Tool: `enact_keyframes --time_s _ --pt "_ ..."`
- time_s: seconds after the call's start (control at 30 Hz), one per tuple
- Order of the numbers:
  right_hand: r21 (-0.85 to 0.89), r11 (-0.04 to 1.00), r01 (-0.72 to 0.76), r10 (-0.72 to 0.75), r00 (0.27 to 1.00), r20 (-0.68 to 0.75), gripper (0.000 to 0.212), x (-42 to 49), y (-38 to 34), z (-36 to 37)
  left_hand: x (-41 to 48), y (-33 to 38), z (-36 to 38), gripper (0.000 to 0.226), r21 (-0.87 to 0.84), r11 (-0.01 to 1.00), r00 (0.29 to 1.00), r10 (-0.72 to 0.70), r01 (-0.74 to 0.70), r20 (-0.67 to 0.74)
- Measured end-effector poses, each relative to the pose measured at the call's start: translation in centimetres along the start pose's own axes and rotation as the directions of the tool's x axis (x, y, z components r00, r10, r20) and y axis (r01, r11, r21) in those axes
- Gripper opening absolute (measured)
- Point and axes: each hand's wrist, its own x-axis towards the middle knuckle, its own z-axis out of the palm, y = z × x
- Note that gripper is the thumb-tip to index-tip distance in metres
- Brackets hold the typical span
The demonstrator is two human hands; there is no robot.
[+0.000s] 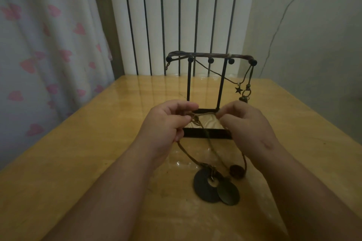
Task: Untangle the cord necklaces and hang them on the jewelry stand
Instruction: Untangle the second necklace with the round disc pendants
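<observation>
A black metal jewelry stand [204, 84] rises at the middle of the wooden table, with cord necklaces draped over its top bar. A star charm [238, 90] and a ring clasp hang at its right end. Just in front of the stand's base, my left hand [166, 123] and my right hand [246, 123] each pinch a brown cord necklace [207, 135] and hold it taut between them, with a knot by my left fingers. Its cords drop to a black disc pendant [203, 186], a bronze disc [228, 193] and a dark bead [237, 171] lying on the table.
The glossy wooden table [98, 152] runs back to a wall with vertical blinds [176, 15]. A heart-print curtain [49, 45] hangs on the left. A thin cable runs down the right wall [313, 35].
</observation>
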Motion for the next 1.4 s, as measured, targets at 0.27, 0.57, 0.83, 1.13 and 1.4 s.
enact_keyframes --time_s 0.27,0.57,0.83,1.13,1.4 --pt "0.062 0.991 0.121 -0.134 0.954 0.27 0.035 -0.5 -0.1 1.1 0.2 -0.3 0.0 0.029 -0.019 0.999 0.997 0.027 -0.026 0.072" --pt "0.162 0.986 0.046 -0.069 0.987 0.145 0.025 -0.1 -0.3 0.6 0.2 -0.3 0.3 0.022 -0.011 1.0 0.998 0.001 -0.001 0.055" --pt "0.18 0.98 0.088 -0.109 0.988 0.107 0.005 -0.4 -0.4 0.1 0.0 -0.3 0.5 0.024 -0.047 0.998 0.999 0.036 -0.035 0.008" --pt "0.1 0.982 0.163 -0.168 0.985 0.047 0.005 -0.4 -0.4 0.1 0.0 -0.5 0.3 0.019 0.057 0.997 0.994 0.04 -0.046 0.099" --pt "0.071 0.983 0.171 -0.177 0.98 0.094 0.006 -0.3 -0.2 0.2 -0.1 -0.3 0.3 0.027 0.094 0.994 0.995 0.04 -0.049 0.094"
